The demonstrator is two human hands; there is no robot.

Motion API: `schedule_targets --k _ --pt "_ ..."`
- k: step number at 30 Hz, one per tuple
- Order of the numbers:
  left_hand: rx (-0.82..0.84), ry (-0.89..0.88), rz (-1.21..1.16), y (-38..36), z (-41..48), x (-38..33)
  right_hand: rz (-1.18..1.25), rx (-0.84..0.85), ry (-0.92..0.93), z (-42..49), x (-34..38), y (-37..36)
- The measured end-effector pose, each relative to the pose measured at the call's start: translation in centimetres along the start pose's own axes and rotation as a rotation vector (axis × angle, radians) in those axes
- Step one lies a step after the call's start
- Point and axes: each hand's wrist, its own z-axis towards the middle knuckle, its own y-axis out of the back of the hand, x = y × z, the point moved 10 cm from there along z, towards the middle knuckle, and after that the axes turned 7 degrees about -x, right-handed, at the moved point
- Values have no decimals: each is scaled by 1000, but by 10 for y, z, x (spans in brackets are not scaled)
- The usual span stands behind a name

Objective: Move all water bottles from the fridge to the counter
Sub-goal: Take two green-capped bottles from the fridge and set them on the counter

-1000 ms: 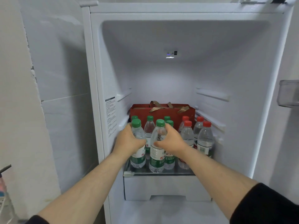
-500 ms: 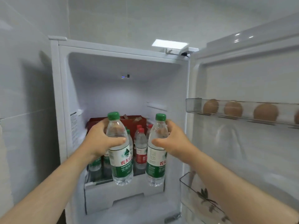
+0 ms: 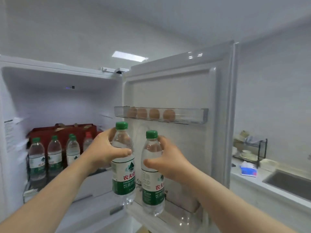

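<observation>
The fridge fills the frame from 9 to 11 o'clock, its door swung out toward 1. Bottles stand in a row on the shelf at 9, a bag behind them. Eggs sit in the door tray at 12. At centre, the left hand and right hand each grip a bottle (upright, side by side). The counter lies at 3, holding a rack, tissues and sink.
</observation>
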Motion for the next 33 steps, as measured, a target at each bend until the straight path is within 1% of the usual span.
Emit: schedule_targets --k 4,8,11,15,22,25,33 --pt "73 -23 -20 -39 -43 -49 12 3 -15 -57 -3 54" --pt "168 -45 -68 -82 -91 -98 -31 -21 -30 -113 -7 120" --pt "243 -58 -131 -117 -122 -135 -56 -57 -50 -152 -9 168" --pt "316 -119 -206 -161 -151 -181 -101 -131 -84 -199 -14 229" --pt "478 -164 -347 -247 -184 -245 -162 -338 -185 -263 -33 332" --pt "520 -196 -397 -286 -193 -272 -195 -429 -239 -292 -41 372" --pt "743 -298 -469 -411 -234 -343 -372 -741 -427 -391 -69 470"
